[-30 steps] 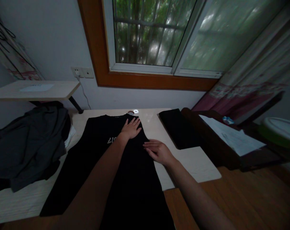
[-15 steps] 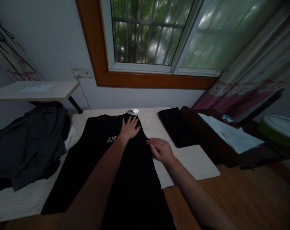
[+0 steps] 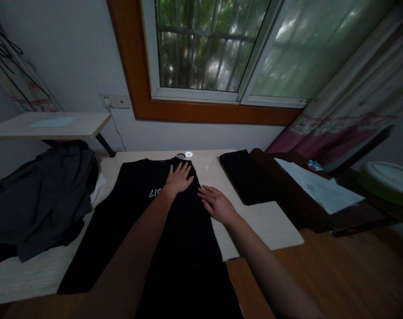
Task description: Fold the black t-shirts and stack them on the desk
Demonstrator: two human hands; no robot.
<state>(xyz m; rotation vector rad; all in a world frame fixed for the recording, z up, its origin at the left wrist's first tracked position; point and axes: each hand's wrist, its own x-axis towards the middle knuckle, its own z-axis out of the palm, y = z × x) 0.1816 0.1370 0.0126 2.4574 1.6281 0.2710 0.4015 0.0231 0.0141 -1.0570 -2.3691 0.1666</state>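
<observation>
A black shirt is running lengthwise away from the wearer, its near end reaching the bottom of the view and passing beyond the near edge of the pale table. Brown floorboards are showing below that edge. The shirt's long axis is pointing from the wearer toward the wall, with the neckline lying at the far end, near the table's back edge.

The right hand is resting open at the shirt's right side, fingers extending over the cloth's edge; how firmly they are touching I cannot tell. Farther up, the left hand is lying open and palm down on the upper right of the shirt, fingers spread, just beside some white print.

To the left, a crumpled heap of dark grey clothing is sitting on the table, partly under a raised shelf. To the right, 1 flat black item is lying next to brown furniture that is holding white paper.

Behind the table, a pale wall is carrying 2 socket plates, and a barred window is showing greenery. A curtain is hanging at the right.
</observation>
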